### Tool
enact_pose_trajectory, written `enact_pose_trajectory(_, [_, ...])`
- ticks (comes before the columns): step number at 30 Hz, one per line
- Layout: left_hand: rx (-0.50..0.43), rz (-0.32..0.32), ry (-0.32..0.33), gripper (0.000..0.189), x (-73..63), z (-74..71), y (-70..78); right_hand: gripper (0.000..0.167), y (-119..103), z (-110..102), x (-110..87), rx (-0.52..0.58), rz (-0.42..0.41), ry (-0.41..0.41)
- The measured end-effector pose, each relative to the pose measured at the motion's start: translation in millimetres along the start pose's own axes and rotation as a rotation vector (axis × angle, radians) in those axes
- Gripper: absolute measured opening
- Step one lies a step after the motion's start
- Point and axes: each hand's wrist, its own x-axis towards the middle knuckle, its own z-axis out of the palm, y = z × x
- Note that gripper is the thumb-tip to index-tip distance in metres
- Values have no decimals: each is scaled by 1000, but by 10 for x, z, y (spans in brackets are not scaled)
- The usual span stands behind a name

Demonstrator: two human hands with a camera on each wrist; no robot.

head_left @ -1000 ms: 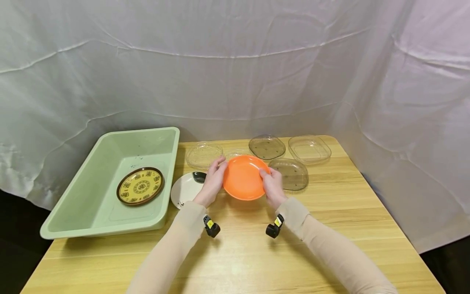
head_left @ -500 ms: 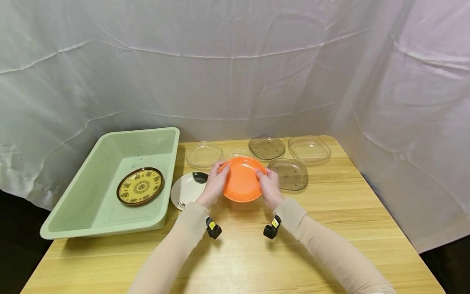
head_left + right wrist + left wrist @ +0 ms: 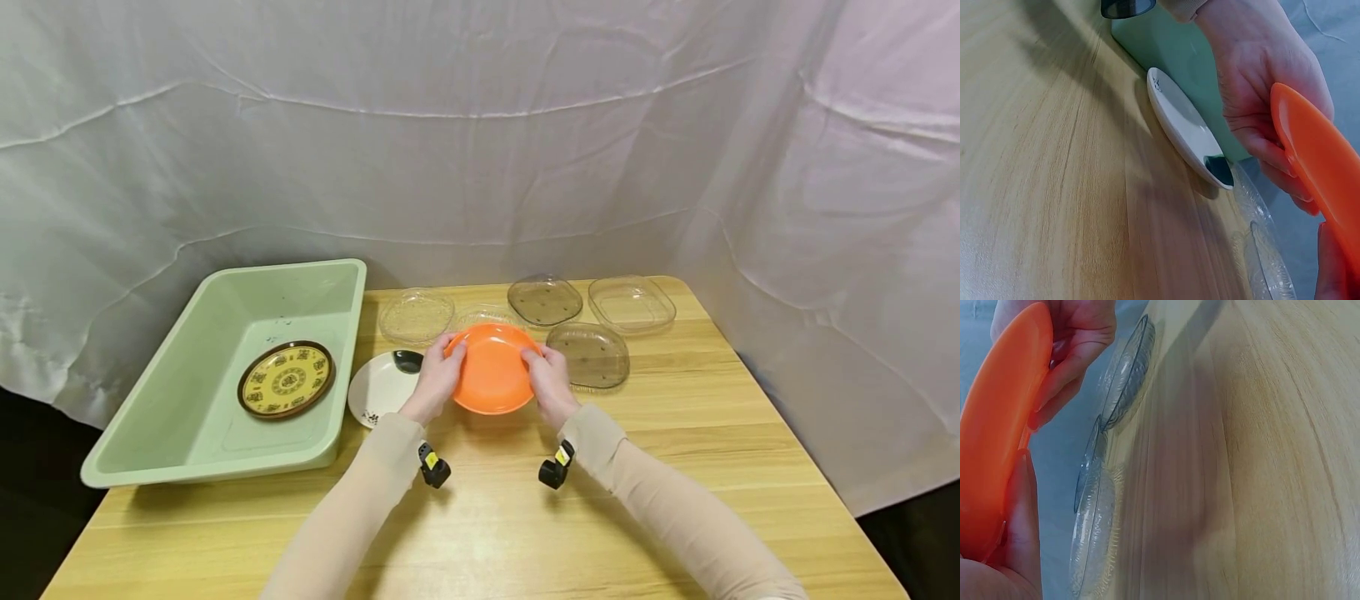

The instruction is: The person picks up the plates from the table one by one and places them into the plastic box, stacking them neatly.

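Observation:
Both hands hold an orange plate (image 3: 492, 371) above the wooden table. My left hand (image 3: 435, 379) grips its left rim with the thumb on top, and my right hand (image 3: 552, 383) grips the right rim the same way. From the wrist views, fingers curl under the orange plate (image 3: 1000, 431) and it stays raised off the wood. Left of the hands lies a white plate (image 3: 378, 387) with a dark patch, partly covered by my left hand. Behind the orange plate, a clear plate (image 3: 483, 314) is mostly hidden.
At left stands a green basin (image 3: 348, 367) holding a yellow patterned plate (image 3: 288, 380) with a brown rim. A clear plate (image 3: 417, 315), two smoky plates, one of them an oblong smoky plate (image 3: 592, 357), and a clear squarish dish (image 3: 632, 303) line the table's back, before a grey curtain.
The orange plate has shifted slightly left and toward the body, with both hands on it. My right hand's grip has moved a little left. The other dishes stay where they were.

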Motion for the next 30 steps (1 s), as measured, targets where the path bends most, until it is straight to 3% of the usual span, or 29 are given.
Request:
enact_pose_trajectory(16, [11, -38, -27, 34, 16, -70, 16, 39, 10, -34, 7, -75, -20, 0])
enact_pose_trajectory(22, [13, -53, -17, 35, 11, -112, 61, 38, -9, -44, -1, -56, -2, -18])
enact_pose_trajectory(30, [-118, -146, -46, 39, 8, -161, 151, 38, -45, -47, -26, -14, 11, -33])
